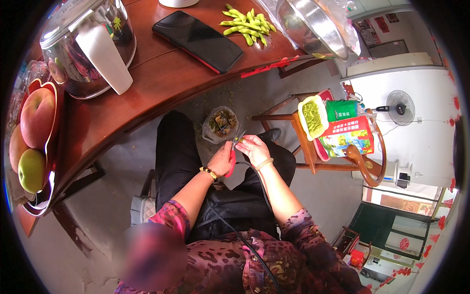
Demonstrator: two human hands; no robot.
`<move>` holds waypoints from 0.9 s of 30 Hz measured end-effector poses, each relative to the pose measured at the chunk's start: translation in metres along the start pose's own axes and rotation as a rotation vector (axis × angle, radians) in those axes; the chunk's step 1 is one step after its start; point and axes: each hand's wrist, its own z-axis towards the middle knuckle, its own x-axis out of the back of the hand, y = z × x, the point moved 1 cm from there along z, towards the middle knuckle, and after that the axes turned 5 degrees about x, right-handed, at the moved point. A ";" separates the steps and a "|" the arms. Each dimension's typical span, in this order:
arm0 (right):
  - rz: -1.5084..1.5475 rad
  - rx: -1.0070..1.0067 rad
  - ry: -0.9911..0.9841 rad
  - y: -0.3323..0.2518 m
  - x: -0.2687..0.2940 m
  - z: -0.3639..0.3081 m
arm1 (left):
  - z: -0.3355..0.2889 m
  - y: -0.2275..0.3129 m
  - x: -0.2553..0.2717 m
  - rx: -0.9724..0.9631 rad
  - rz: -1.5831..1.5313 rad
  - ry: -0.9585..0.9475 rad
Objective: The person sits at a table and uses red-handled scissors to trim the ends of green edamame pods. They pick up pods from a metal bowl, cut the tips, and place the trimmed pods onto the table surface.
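Red-handled scissors (231,167) held in left hand (220,159), fingers curled; small green piece (240,140) pinched by right hand (255,151), fingers narrow

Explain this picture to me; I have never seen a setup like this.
There is no machine at work here, just a person's two bare hands. The single picture comes from a wide fisheye camera worn on the head, looking down, so straight edges bend.

The left hand holds red-handled scissors. The right hand pinches something small and green, too small to name surely.

On the reddish-brown table lie a black phone, green pods and fruit in a dish, with a white-handled jug and a metal bowl. To the right, a chair bears a pale basket of green pieces.
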 end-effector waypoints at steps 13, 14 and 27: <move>-0.167 0.116 -0.003 -0.003 -0.001 0.000 | -0.002 -0.005 -0.003 0.081 0.165 -0.048; -0.174 0.116 -0.003 -0.003 -0.001 0.000 | -0.001 -0.005 -0.004 0.072 0.146 -0.051; 0.689 0.220 0.331 -0.105 0.117 0.034 | -0.001 0.000 0.001 0.153 -0.030 0.077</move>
